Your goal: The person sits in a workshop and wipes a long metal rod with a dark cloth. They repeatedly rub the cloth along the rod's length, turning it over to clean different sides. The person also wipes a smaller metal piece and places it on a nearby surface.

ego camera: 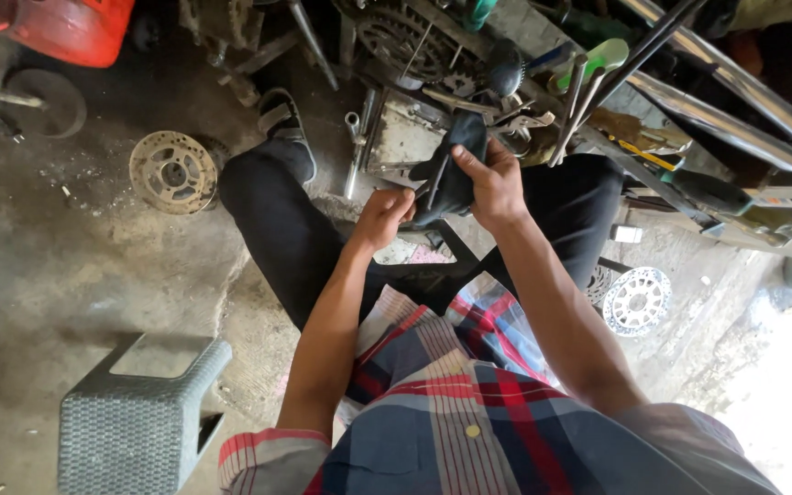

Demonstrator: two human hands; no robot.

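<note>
Both hands are gripping a black cloth (451,170) above the lap: the right hand (495,183) is clasping its right side with the thumb on top, and the left hand (383,218) is pinching its lower left corner. The cloth is running long from near-left to far-right (a brake disc (172,171) is lying on the floor (66,275) far left), closer to the right hand.

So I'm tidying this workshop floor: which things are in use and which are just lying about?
In use:
- black cloth, held in the right hand
- left hand, gripping its lower edge

Lying about:
- grey plastic stool
- two brake discs
- red container
</note>
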